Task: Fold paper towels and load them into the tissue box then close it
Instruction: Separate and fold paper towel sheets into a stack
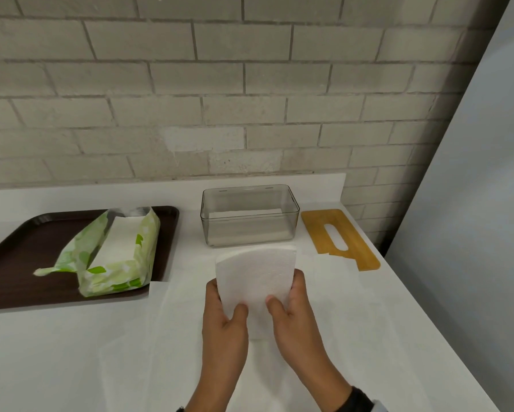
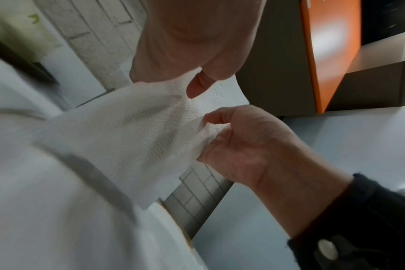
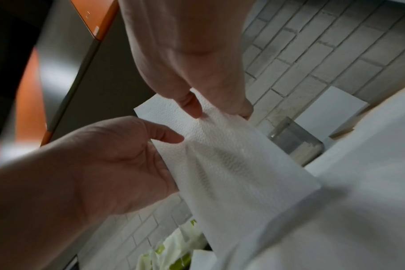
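Both hands hold up a folded white paper towel (image 1: 255, 278) above the counter, just in front of the clear tissue box (image 1: 250, 215). My left hand (image 1: 226, 304) pinches its lower left edge, thumb in front and fingers behind. My right hand (image 1: 291, 301) pinches the lower right edge the same way. The towel (image 2: 139, 127) bows between the left hand (image 2: 185, 54) and right hand (image 2: 238, 142). In the right wrist view the towel (image 3: 231, 155) hangs between the right hand (image 3: 192, 64) and left hand (image 3: 109, 164). The box stands without its lid, something white lying low inside. The wooden slotted lid (image 1: 339, 237) lies flat to its right.
A dark brown tray (image 1: 18, 263) at the left carries a torn green-and-white towel package (image 1: 113, 251) with a white stack inside. A brick wall runs behind the counter. The counter's right edge slants down past the lid. A thin white sheet (image 1: 160, 337) covers the counter under my hands.
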Demonstrator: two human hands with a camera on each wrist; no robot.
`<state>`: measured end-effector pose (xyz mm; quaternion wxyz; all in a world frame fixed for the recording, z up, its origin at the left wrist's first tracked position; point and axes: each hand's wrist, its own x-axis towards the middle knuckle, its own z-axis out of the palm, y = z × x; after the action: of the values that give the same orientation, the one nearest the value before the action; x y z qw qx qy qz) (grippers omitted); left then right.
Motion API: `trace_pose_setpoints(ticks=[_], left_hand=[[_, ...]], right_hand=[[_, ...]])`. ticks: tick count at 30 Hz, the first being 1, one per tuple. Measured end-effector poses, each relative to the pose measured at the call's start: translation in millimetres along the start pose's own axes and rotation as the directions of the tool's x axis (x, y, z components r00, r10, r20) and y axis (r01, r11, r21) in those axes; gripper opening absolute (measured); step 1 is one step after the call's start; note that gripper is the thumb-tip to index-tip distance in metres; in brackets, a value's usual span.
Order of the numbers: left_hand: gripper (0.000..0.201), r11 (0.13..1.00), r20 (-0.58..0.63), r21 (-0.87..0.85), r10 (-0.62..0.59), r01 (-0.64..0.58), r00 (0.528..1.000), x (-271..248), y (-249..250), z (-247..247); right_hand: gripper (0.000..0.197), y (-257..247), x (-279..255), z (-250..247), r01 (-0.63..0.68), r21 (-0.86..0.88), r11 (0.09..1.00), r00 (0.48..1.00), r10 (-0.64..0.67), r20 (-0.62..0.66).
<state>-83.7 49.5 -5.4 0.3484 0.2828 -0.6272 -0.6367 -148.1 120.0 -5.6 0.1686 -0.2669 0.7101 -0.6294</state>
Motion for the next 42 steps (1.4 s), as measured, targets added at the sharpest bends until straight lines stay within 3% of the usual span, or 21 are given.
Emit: trace_pose_setpoints(ticks=[4,8,12,15,18,21,24,27,32,39,42], left_hand=[[0.044,0.998,-0.014,0.021,0.059,-0.059,0.998,4,-2,-1],[0.03,0.999,-0.048,-0.001,-0.043,0.043,0.998,11,-16,-6],[0.025,0.998,-0.114,-0.065,-0.024,0.017,0.993,28,-6,-23],[0.024,0.992,-0.179,-0.122,0.0,-0.023,0.984,42,4,-45],[0.021,0.988,-0.241,-0.153,-0.011,-0.027,0.97,45,4,-68],[0.018,0.984,-0.237,-0.177,-0.073,0.03,0.969,37,0,-80],[0.017,0.976,-0.202,-0.191,-0.138,0.099,0.97,26,-3,-84],[0.016,0.967,-0.177,-0.205,-0.187,0.15,0.966,18,-4,-90],[0.012,0.959,-0.156,-0.211,-0.225,0.19,0.962,12,-5,-95],[0.011,0.958,-0.128,-0.206,-0.23,0.201,0.965,13,-6,-84],[0.011,0.955,-0.115,-0.204,-0.242,0.216,0.963,15,-8,-79]], right_hand=[[0.036,-5,1,-3,0.053,0.052,0.997,0.999,-0.052,-0.017],[0.045,11,7,-1,-0.079,-0.093,0.992,0.995,0.084,0.051],[0.042,17,12,-2,-0.16,-0.174,0.972,0.963,0.193,0.188],[0.025,15,25,-10,-0.139,-0.294,0.946,0.917,0.235,0.322],[0.029,20,66,-32,-0.157,-0.405,0.901,0.943,0.258,0.21],[0.017,29,109,-52,-0.19,-0.606,0.772,0.951,0.297,0.08],[0.055,40,122,-56,-0.164,-0.85,0.5,0.88,0.464,0.103],[0.067,54,125,-48,-0.143,-0.901,0.409,0.868,0.489,0.084],[0.07,58,135,-38,-0.155,-0.905,0.395,0.857,0.51,0.077],[0.025,62,130,-42,-0.149,-0.854,0.498,0.939,0.341,0.035],[0.023,62,127,-43,-0.123,-0.853,0.507,0.96,0.28,0.028]])
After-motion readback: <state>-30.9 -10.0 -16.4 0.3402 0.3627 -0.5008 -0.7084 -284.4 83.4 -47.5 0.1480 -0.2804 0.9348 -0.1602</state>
